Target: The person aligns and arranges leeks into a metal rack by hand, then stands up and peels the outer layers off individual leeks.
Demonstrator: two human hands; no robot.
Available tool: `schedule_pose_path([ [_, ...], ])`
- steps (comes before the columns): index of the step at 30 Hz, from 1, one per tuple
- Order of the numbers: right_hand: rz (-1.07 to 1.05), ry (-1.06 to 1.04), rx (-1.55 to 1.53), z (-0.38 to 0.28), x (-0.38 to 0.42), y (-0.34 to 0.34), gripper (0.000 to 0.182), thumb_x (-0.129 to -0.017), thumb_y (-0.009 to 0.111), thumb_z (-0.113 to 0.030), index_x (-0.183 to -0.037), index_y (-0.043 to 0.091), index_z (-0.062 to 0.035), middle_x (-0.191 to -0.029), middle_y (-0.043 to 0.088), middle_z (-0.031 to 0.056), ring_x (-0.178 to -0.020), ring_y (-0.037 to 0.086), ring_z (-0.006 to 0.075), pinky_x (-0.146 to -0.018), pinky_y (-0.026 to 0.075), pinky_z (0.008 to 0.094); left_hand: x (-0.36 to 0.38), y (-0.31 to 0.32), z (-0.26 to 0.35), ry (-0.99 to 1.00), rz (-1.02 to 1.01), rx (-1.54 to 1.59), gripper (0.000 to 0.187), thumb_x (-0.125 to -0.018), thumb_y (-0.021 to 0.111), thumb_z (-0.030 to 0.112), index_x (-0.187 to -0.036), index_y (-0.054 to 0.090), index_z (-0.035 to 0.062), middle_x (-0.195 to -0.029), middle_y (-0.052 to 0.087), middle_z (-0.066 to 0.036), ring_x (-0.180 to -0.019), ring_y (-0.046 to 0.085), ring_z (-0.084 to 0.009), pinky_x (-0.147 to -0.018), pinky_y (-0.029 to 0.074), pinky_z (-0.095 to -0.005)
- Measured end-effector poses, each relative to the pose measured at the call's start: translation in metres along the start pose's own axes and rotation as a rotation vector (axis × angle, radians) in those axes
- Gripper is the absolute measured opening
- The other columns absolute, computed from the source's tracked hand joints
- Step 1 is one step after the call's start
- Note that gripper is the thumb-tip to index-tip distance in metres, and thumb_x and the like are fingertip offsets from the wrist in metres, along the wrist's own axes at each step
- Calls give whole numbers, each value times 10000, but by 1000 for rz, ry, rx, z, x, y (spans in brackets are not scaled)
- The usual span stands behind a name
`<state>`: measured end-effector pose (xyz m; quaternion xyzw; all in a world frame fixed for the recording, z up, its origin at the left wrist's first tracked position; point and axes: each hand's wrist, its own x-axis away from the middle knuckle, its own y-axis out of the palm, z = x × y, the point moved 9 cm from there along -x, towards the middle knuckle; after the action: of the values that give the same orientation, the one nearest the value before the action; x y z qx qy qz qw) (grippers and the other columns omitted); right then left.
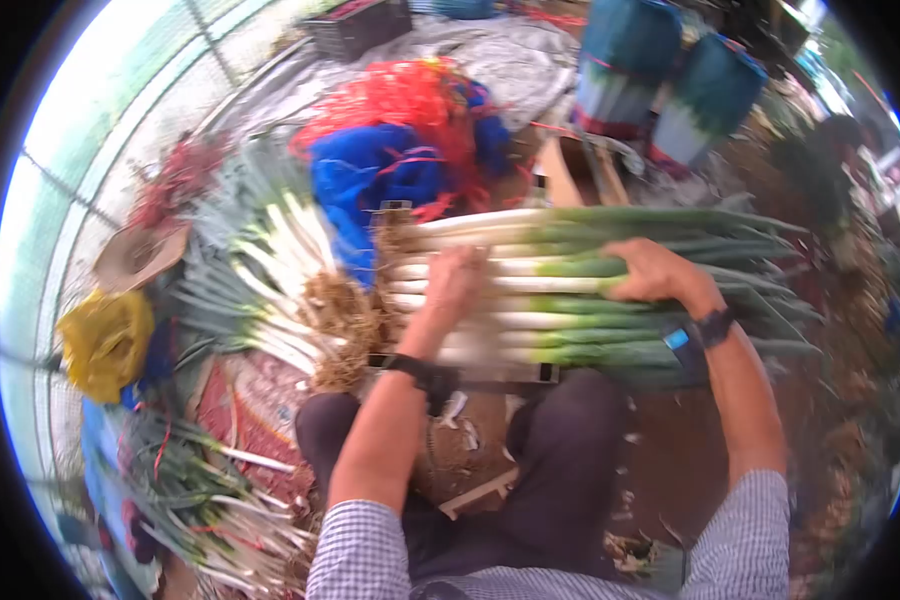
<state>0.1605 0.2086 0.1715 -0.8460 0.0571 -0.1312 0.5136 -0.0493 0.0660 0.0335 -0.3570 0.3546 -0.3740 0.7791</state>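
A row of long green onions [580, 325] lies side by side in front of me, roots to the left and green leaves to the right. My left hand [457, 278] is on the white shafts, fingers curled down around a stalk and partly blurred. Farther right, my right hand [660, 272] has its thumb and fingers bent around a stalk where white turns green. Dark metal corners of a low frame or stand [548, 373] show at the edge of the row. A band with a small blue screen is around my right wrist.
Loose green onions [290, 260] are heaped to the left, roots towards me, with another pile [220, 500] at lower left. Red strings [390, 100] and blue netting [355, 180] lie beyond. Wrapped bundles [625, 65] stand at the back. A yellow bag [107, 345] sits far left.
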Motion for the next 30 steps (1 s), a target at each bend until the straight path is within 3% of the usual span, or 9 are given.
schedule_pose_path([
  [1,-74,75,-97,1,2,-3,470,-832,750,-306,-1168,668,11,-1074,697,247,-1027,648,424,-913,507,474,-3,11,-3,50,1,-45,340,-981,600,359,-778,677,97,-868,681,-145,-887,610,-376,-821,440,-515],
  [3,5,110,193,11,15,-8,396,-878,729,-275,-1157,679,1,-1100,695,215,-1063,631,397,-927,493,455,6,-30,21,14,158,-53,346,-975,615,371,-793,699,88,-902,670,-153,-921,603,-372,-835,439,-522],
  [6,174,39,223,6,38,13,276,-912,685,-274,-1037,688,-27,-974,700,163,-954,642,378,-848,506,470,13,-23,16,-23,43,-57,338,-971,626,376,-834,718,80,-904,651,-153,-941,595,-366,-845,437,-522],
  [10,390,72,283,-25,68,14,194,-934,667,-215,-1053,673,-63,-1020,679,96,-1034,608,310,-901,479,436,21,-27,11,-15,45,16,344,-974,635,361,-796,661,68,-890,644,-153,-928,583,-375,-846,428,-518],
  [14,546,-69,365,-27,66,24,172,-918,647,-187,-1022,669,-52,-977,654,90,-957,605,302,-849,481,434,30,-23,16,-15,116,33,284,-950,668,320,-831,634,65,-891,623,-148,-927,558,-377,-845,425,-503],
  [18,306,-61,395,2,55,38,207,-900,608,-205,-1021,657,-44,-951,635,103,-930,606,320,-799,482,453,23,-27,18,-3,202,-24,290,-913,709,295,-802,613,45,-889,616,-150,-922,544,-381,-858,419,-497],
  [23,461,-3,310,-4,68,27,233,-954,607,-307,-1004,657,-85,-968,656,76,-989,614,275,-924,446,430,30,-31,13,-60,109,-40,322,-912,710,304,-773,601,34,-880,613,-153,-906,526,-378,-848,416,-498],
  [27,424,387,351,28,122,-8,391,-976,591,-396,-1189,663,-76,-1143,662,91,-1142,575,276,-1015,397,445,28,-30,13,-87,73,14,402,-962,667,379,-778,589,31,-888,607,-155,-937,533,-377,-887,408,-498],
  [30,608,328,295,64,141,13,397,-994,524,-429,-1169,689,-113,-1213,621,75,-1204,539,270,-1059,369,458,27,-22,9,-112,52,-39,437,-973,635,429,-805,605,27,-925,617,-168,-982,541,-388,-934,390,-503],
])
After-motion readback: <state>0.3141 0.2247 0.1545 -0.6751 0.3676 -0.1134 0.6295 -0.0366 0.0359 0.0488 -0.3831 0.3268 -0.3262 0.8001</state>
